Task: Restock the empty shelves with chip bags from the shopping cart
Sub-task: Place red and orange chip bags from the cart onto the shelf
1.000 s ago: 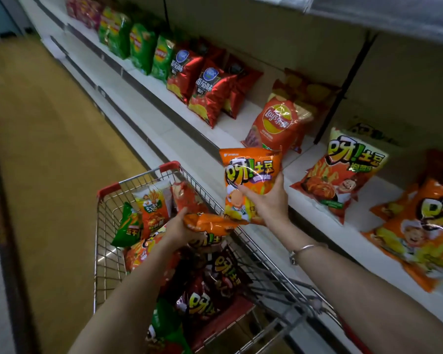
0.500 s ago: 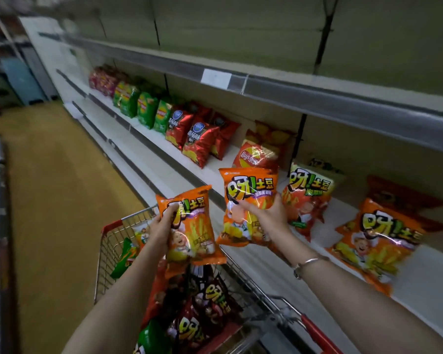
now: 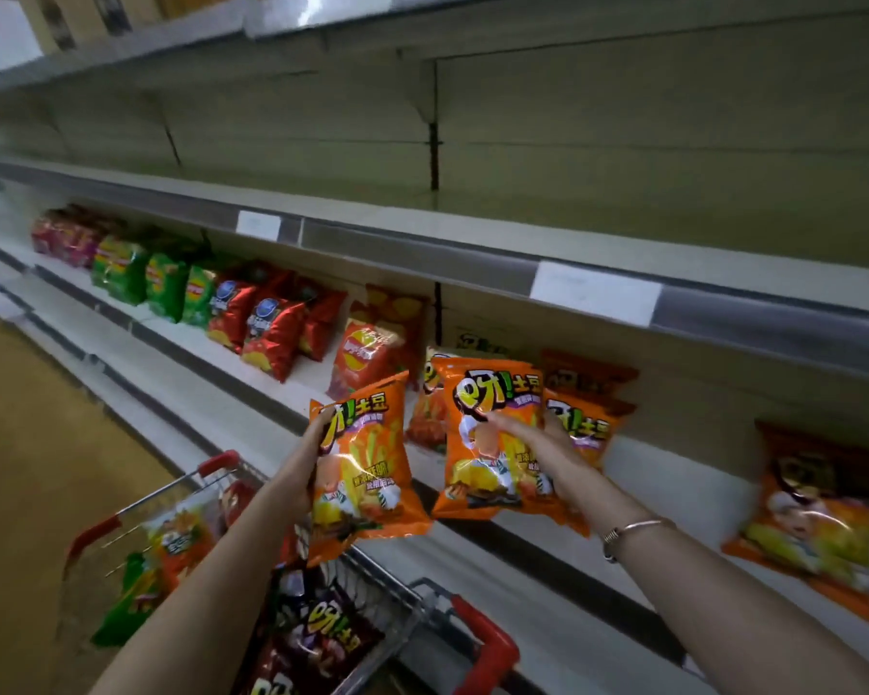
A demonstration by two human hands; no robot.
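My left hand [image 3: 299, 474] grips one shiny orange foil chip bag [image 3: 362, 469]; my right hand [image 3: 538, 448] grips a second orange chip bag [image 3: 487, 433]. Both are raised before the partly stocked white metal shelf [image 3: 302, 386]. The upper shelf [image 3: 623, 233] is bare, and the red-cornered wire shopping cart [image 3: 218, 462] holds more bags. I judge much restocking remains.

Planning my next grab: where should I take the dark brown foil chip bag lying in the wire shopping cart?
Come from above: the dark brown foil chip bag lies face up on top, and the wire shopping cart walls block its sides. Probably pinch the end above its logo.
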